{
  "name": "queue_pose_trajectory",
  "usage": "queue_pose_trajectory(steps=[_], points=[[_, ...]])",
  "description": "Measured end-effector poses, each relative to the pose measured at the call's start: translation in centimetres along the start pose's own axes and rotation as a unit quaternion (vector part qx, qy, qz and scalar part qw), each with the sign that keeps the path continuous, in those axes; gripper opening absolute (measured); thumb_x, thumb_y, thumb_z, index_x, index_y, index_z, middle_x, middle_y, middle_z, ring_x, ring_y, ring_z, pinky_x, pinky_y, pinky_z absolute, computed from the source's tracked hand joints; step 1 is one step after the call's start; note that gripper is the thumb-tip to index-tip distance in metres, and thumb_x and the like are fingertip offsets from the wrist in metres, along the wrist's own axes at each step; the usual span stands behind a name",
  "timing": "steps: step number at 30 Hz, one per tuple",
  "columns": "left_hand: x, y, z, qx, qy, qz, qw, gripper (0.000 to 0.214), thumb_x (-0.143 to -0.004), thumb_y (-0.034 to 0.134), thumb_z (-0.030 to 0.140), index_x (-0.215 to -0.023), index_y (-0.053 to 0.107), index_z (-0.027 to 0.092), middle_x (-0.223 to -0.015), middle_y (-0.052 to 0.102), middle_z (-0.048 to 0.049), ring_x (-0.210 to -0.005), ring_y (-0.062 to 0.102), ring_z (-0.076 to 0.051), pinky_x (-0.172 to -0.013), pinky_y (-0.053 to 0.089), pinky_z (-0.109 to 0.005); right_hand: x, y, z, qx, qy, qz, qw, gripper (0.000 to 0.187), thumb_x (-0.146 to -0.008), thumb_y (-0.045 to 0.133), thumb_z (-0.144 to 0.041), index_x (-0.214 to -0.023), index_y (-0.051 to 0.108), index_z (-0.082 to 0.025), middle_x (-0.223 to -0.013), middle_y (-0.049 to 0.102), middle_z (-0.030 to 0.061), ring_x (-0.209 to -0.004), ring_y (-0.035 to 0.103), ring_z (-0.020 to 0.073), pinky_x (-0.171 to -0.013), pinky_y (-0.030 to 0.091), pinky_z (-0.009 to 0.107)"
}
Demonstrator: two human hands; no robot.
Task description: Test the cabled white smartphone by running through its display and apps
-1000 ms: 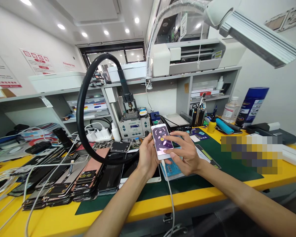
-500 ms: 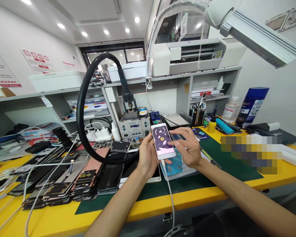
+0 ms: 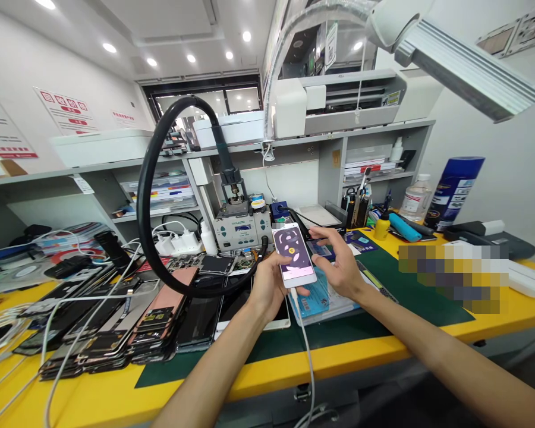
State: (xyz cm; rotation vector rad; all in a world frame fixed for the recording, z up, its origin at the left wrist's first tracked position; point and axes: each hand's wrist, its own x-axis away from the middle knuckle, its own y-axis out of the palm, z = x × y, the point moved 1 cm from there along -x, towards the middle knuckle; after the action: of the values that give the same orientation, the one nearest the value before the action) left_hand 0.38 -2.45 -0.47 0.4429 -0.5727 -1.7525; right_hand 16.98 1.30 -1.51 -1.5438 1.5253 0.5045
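Note:
A white smartphone (image 3: 294, 252) with a lit purple and pink screen is held upright, tilted slightly, above the bench. My left hand (image 3: 268, 282) wraps around its lower left side, the thumb lying over the screen. A white charging cable (image 3: 304, 333) is plugged into the phone's bottom edge and hangs down past the bench front. Just right of the phone, my right hand (image 3: 340, 261) has its fingers apart and holds nothing. Under the hands lies a clear case with a blue packet (image 3: 318, 297), partly covered.
To the left are stacks of phone screens and parts (image 3: 156, 321). A thick black hose (image 3: 145, 196) loops up from the rework station (image 3: 241, 230). A green mat (image 3: 419, 297) covers part of the yellow bench (image 3: 339, 362). Bottles and a blue can (image 3: 457, 190) stand at the right.
My right hand has drawn back slightly from the screen, its fingers lifting off to the right. My left thumb has come over the screen. The phone stays in my left hand.

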Motion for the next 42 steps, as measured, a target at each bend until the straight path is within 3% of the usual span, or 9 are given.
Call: queue_pose_trajectory(steps=[4,9,16,23,31,35,42], points=[[-0.2,-0.2,-0.2,-0.021,0.013,-0.009,1.0,0.046,-0.072,0.055,0.01,-0.117,0.058,0.013,-0.1,0.069,-0.0099,-0.076,0.068,-0.021,-0.054,0.061,-0.031,-0.2,0.1,0.2,-0.094,0.112,-0.038,0.989,0.05,-0.081,0.057,-0.021,-0.131,0.05,-0.02,-0.12,0.057,0.0122,-0.102,0.057,0.0258,-0.083,0.048,0.042],[-0.1,-0.1,-0.4,-0.049,0.017,-0.031,0.998,0.051,-0.067,0.057,0.003,-0.117,0.059,0.012,-0.105,0.069,-0.0118,-0.079,0.068,-0.023,-0.057,0.062,-0.034,-0.6,0.2,0.3,-0.228,0.217,-0.061,0.947,0.051,-0.081,0.057,-0.028,-0.13,0.052,-0.017,-0.115,0.059,0.0111,-0.096,0.059,0.0239,-0.075,0.049,0.037],[-0.1,0.0,-0.5,-0.057,0.015,-0.031,0.998,0.057,-0.066,0.062,0.002,-0.121,0.057,0.013,-0.107,0.069,-0.0115,-0.086,0.067,-0.024,-0.062,0.062,-0.036,-1.0,0.0,0.4,-0.333,0.304,-0.073,0.89,0.044,-0.079,0.058,-0.031,-0.12,0.063,-0.016,-0.103,0.07,0.0088,-0.086,0.063,0.0227,-0.069,0.047,0.033],[0.0,0.0,-0.3,-0.035,0.0,-0.035,0.999,0.055,-0.067,0.052,0.006,-0.122,0.056,0.012,-0.109,0.068,-0.0127,-0.085,0.068,-0.026,-0.059,0.061,-0.036,-1.2,-0.3,0.3,-0.396,0.364,-0.157,0.829,0.037,-0.083,0.052,-0.03,-0.113,0.068,-0.017,-0.098,0.073,0.0094,-0.083,0.065,0.0225,-0.071,0.049,0.034],[-0.2,-0.1,-0.2,0.018,-0.014,-0.037,0.999,0.06,-0.067,0.047,0.009,-0.127,0.052,0.012,-0.104,0.069,-0.0113,-0.08,0.068,-0.024,-0.061,0.061,-0.038,-1.5,-0.9,-0.3,-0.411,0.349,-0.207,0.817,0.049,-0.077,0.055,-0.015,-0.124,0.062,-0.02,-0.118,0.069,0.0097,-0.103,0.064,0.0257,-0.08,0.05,0.037],[-0.2,-0.2,-0.2,0.023,-0.015,-0.042,0.999,0.056,-0.069,0.046,0.012,-0.125,0.054,0.012,-0.101,0.07,-0.0115,-0.079,0.068,-0.024,-0.061,0.061,-0.04,-1.5,-1.0,-0.4,-0.395,0.335,-0.219,0.827,0.048,-0.078,0.06,-0.015,-0.126,0.061,-0.021,-0.122,0.068,0.0087,-0.102,0.065,0.0236,-0.081,0.049,0.035],[-0.3,-0.3,-0.2,0.029,-0.023,-0.05,0.998,0.05,-0.073,0.045,0.017,-0.121,0.056,0.01,-0.099,0.069,-0.0123,-0.077,0.068,-0.025,-0.058,0.061,-0.041,-1.2,-0.5,-0.2,-0.342,0.325,-0.208,0.857,0.048,-0.077,0.068,-0.022,-0.125,0.061,-0.019,-0.109,0.072,0.0087,-0.091,0.067,0.0228,-0.075,0.049,0.033]])
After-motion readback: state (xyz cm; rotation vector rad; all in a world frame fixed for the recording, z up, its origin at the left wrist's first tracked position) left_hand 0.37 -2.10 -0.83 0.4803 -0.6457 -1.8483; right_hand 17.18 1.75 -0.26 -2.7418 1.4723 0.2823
